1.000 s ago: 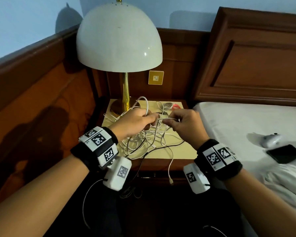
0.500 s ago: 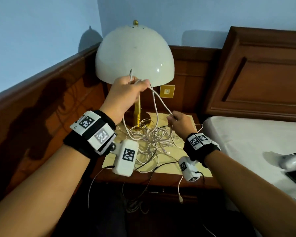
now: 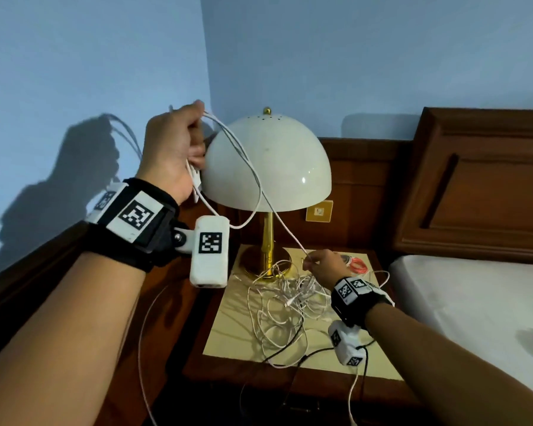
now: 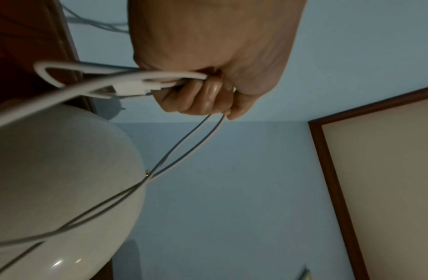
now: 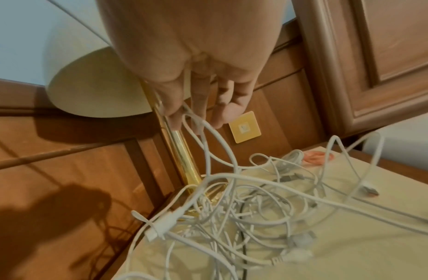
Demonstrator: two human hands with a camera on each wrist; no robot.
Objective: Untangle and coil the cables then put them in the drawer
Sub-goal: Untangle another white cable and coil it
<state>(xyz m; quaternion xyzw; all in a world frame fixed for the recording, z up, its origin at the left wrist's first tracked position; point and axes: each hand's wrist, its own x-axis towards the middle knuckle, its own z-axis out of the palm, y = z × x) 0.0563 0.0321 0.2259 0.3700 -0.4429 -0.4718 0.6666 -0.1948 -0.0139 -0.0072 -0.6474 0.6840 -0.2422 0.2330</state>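
A tangle of white cables [image 3: 285,305] [image 5: 246,212] lies on the cream top of the nightstand [image 3: 228,333]. My left hand [image 3: 179,146] [image 4: 203,91] is raised high beside the lamp shade and grips a folded white cable [image 3: 243,167] [image 4: 126,85] with its plug. That cable runs down to my right hand [image 3: 320,264] [image 5: 184,115], which pinches it just above the tangle. A coiled red cable [image 3: 356,265] [image 5: 316,156] lies at the back right of the nightstand. The drawer is not visible.
A white dome lamp [image 3: 268,167] on a brass stem [image 3: 268,238] stands at the back of the nightstand. A bed with a white sheet [image 3: 474,302] is on the right. A black cable [image 3: 293,355] hangs over the nightstand's front edge. Wood panelling lines the wall.
My left hand has risen from the nightstand to above the lamp shade, pulling the white cable up out of the tangle. My right hand stays low by the tangle.
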